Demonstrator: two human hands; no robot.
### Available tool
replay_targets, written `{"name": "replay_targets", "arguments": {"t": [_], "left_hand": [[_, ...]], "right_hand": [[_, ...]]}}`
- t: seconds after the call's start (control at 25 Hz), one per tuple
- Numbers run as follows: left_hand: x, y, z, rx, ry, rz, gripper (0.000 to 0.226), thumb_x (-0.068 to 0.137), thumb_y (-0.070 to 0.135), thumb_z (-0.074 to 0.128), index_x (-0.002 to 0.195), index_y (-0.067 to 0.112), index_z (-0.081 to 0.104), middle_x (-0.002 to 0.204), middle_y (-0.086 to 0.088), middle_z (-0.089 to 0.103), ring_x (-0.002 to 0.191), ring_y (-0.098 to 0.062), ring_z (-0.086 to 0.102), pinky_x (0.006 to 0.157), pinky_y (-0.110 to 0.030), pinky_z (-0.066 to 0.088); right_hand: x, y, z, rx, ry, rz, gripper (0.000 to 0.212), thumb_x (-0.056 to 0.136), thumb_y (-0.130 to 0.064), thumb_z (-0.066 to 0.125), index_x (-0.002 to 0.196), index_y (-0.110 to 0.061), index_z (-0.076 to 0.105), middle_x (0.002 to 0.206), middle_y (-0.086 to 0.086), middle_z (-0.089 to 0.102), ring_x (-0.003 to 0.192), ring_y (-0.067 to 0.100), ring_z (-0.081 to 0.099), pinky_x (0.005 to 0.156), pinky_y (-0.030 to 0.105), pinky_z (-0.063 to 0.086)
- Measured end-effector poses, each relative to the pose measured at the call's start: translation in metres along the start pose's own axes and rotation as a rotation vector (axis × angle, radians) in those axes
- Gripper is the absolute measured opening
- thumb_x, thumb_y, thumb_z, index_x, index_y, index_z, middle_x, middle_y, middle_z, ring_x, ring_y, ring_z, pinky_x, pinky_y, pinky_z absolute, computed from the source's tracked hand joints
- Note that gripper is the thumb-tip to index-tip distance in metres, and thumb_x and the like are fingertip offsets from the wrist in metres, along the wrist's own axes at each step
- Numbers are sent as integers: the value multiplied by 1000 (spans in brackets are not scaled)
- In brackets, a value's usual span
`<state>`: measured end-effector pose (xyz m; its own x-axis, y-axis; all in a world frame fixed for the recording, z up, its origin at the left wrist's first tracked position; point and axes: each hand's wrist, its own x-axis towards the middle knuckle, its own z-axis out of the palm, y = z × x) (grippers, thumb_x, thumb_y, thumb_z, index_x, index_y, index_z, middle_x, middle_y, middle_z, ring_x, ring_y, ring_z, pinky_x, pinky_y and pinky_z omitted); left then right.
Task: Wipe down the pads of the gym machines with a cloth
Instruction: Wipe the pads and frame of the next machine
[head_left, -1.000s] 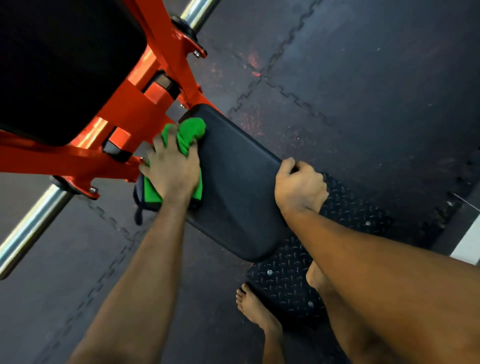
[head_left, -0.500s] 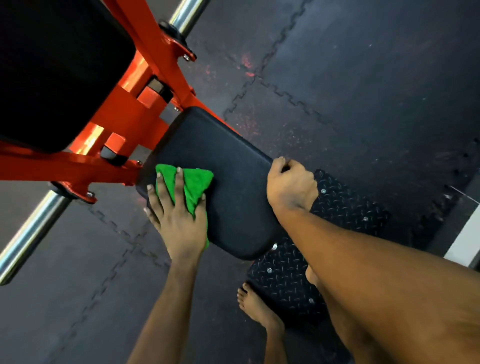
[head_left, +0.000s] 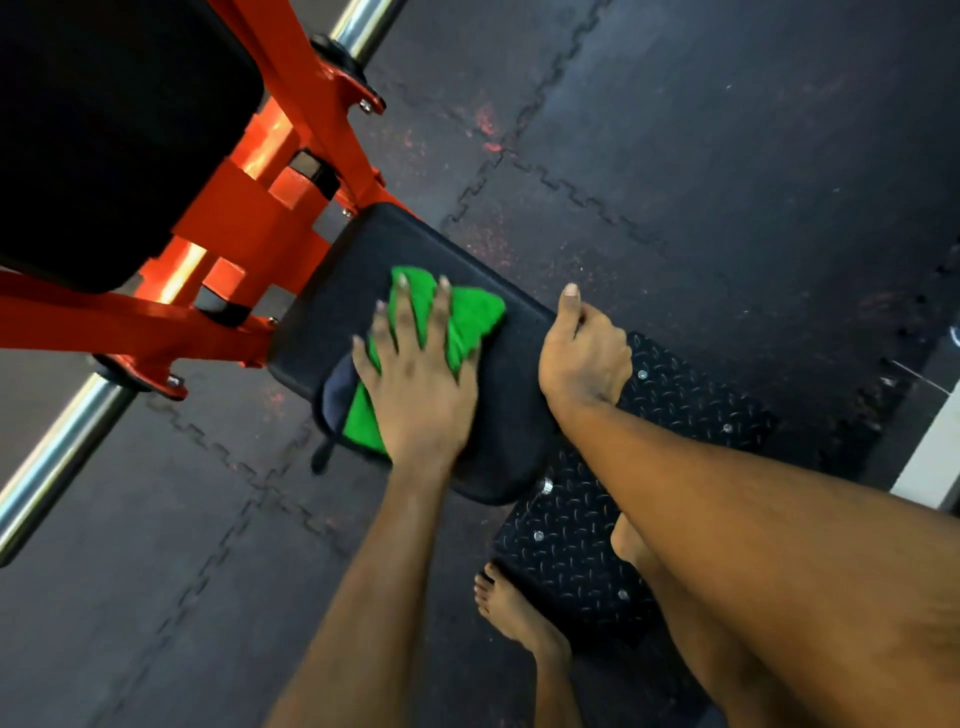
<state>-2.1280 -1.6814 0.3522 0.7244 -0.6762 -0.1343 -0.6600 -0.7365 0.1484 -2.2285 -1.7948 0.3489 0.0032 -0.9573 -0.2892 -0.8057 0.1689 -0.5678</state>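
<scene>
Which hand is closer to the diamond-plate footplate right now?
Right. The right hand grips the seat pad at its edge next to the footplate. The left hand presses the green cloth flat on the pad's middle, toward the orange frame.

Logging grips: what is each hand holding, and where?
The right hand grips the seat pad by its side edge; the left hand grips nothing, its spread fingers pressing the green cloth flat onto it.
</scene>
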Motion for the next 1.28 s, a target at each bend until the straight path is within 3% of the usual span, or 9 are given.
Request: {"name": "replay_targets", "arguments": {"t": [0.08,0.16,0.48,0.64,0.76,1.0,1.12,1.28], "left_hand": [[-65,7,-1,-40,-58,50,73,93,55,43,158,43,13,169,2,7,153,-28,13,122,-55,10],[-77,10,2,-66,-65,1,74,90,53,46,157,45,15,169,3,6,154,-28,12,121,-57,11],[54,49,9,-23,-14,-140,66,93,57,43,155,41,27,167,-2,16,152,-33,16,116,-64,18],[-30,41,5,-48,16,-55,75,92,51,44,158,42,12,169,0,8,153,-30,12,120,-60,13],[-90,36,4,-88,-66,-67,83,86,45,50,158,46,7,169,4,4,155,-27,6,121,-59,10],[41,-6,5,-42,3,-235,66,95,50,43,156,46,17,168,4,11,153,-28,13,117,-64,18],[106,-28,-4,-52,-4,-307,65,98,53,38,157,43,14,168,3,11,154,-28,9,116,-69,13],[62,-18,-6,-122,107,-450,68,96,59,29,158,43,8,169,4,9,155,-24,5,111,-77,4]], "right_hand": [[1,1,-2,85,2,16,61,103,-54,28,94,-14,73,91,19,72,90,42,64,82,48,50],[1,3,-2,174,9,39,56,102,-50,33,97,-14,76,95,19,73,94,42,64,84,46,48],[-1,6,-3,433,-31,128,54,83,-52,34,91,-26,81,92,0,75,91,21,64,86,41,50],[-3,3,-6,438,-12,130,54,84,-45,33,94,-23,81,105,8,75,102,30,63,90,39,46],[-4,0,-11,399,-24,153,55,85,-41,31,97,-20,81,112,11,73,107,34,60,91,39,42],[0,4,-6,306,-19,114,54,87,-35,29,93,-15,78,100,14,74,93,35,63,82,41,46],[1,3,-4,252,0,100,49,95,-31,32,93,-12,77,97,17,73,90,36,63,81,43,47],[1,-2,-6,154,-3,82,40,100,-24,38,92,-11,75,90,18,72,86,37,64,78,41,46]]}}
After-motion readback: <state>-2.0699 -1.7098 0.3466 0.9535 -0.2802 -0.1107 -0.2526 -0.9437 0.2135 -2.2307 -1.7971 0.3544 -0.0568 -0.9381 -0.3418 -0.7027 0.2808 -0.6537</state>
